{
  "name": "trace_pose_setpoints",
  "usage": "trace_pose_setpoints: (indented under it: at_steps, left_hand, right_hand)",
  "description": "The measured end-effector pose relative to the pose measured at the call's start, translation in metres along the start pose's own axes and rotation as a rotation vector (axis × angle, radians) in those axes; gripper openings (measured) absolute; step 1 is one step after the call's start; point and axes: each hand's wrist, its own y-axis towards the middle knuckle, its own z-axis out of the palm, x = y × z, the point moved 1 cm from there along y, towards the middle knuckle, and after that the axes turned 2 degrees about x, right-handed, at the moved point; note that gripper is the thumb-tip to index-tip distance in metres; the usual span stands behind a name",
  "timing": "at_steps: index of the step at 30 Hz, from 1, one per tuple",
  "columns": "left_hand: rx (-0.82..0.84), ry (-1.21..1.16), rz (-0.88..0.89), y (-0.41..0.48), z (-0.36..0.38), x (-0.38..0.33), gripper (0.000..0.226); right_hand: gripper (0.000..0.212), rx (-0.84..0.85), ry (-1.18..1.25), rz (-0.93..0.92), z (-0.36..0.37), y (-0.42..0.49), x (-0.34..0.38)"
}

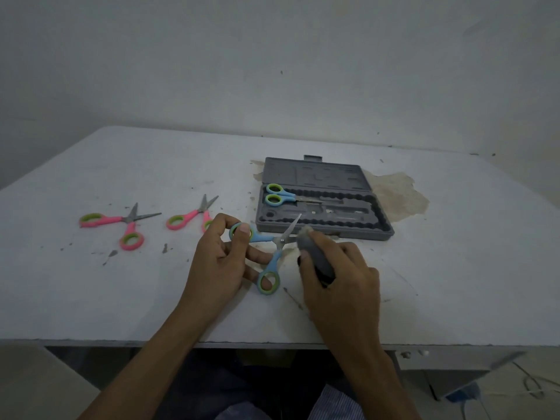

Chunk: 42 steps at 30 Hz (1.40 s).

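My left hand (pixel 221 262) holds a pair of blue scissors with green-lined loops (pixel 271 256), its thumb through one loop and a finger through the other, so the blades are spread apart. My right hand (pixel 339 274) grips a dark grey tool with a pale fuzzy tip (pixel 315 253). That tip touches the scissors' right blade near the pivot. An open grey tool case (pixel 324 207) lies just behind, and a second blue pair (pixel 283 196) rests in its tray.
Two pink scissors with green-lined loops lie spread on the white table, one pair (pixel 121 224) at the far left and the other (pixel 194 215) just left of my left hand. A brownish stain (pixel 400 192) marks the tabletop right of the case. The table's front edge (pixel 272 344) runs above my lap.
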Motion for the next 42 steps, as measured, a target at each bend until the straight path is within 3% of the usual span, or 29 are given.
trace_pose_setpoints:
  at_steps: [4,8,12,15,19,23,27,31,35,38,42]
  left_hand:
    - [-0.003,0.013,0.003,-0.001,-0.001,0.000,0.020]
    - [-0.005,0.007,-0.014,0.000,0.000,-0.001,0.020]
    - [-0.002,-0.002,-0.011,-0.001,-0.001,0.000,0.020]
    - [-0.008,0.005,-0.015,-0.001,-0.001,0.000,0.021]
    - [-0.004,0.012,-0.006,-0.001,0.001,-0.001,0.022]
    - [-0.009,0.006,-0.021,-0.001,0.001,-0.002,0.023]
    - [-0.012,0.012,-0.011,0.000,0.001,0.000,0.021]
    - [-0.007,0.008,-0.015,-0.001,0.001,-0.001,0.020]
    - [-0.001,0.015,-0.003,0.000,0.002,0.000,0.019]
    - [-0.001,0.004,-0.008,0.000,0.001,0.000,0.019]
    - [-0.008,0.010,-0.007,0.001,0.001,0.001,0.019]
  right_hand:
    - [0.039,0.121,-0.046,-0.139,0.005,-0.006,0.008]
    - [0.039,-0.025,0.022,0.025,0.002,-0.003,-0.003]
    - [0.040,0.090,-0.008,-0.104,0.004,-0.009,0.004]
    - [0.038,-0.013,0.049,0.028,0.002,-0.003,-0.003]
    - [0.039,0.097,0.003,-0.098,0.003,-0.008,0.004]
    - [0.039,-0.029,0.033,0.042,0.002,-0.005,-0.003]
    - [0.039,0.081,0.016,-0.079,0.003,-0.009,0.003]
    - [0.040,-0.062,0.115,0.054,-0.001,-0.003,0.001]
    - [0.038,0.041,0.010,-0.013,0.003,-0.006,0.005]
    - [0.036,-0.014,0.019,0.044,0.004,-0.005,0.001]
    - [0.036,0.035,-0.023,-0.042,0.005,-0.008,0.002]
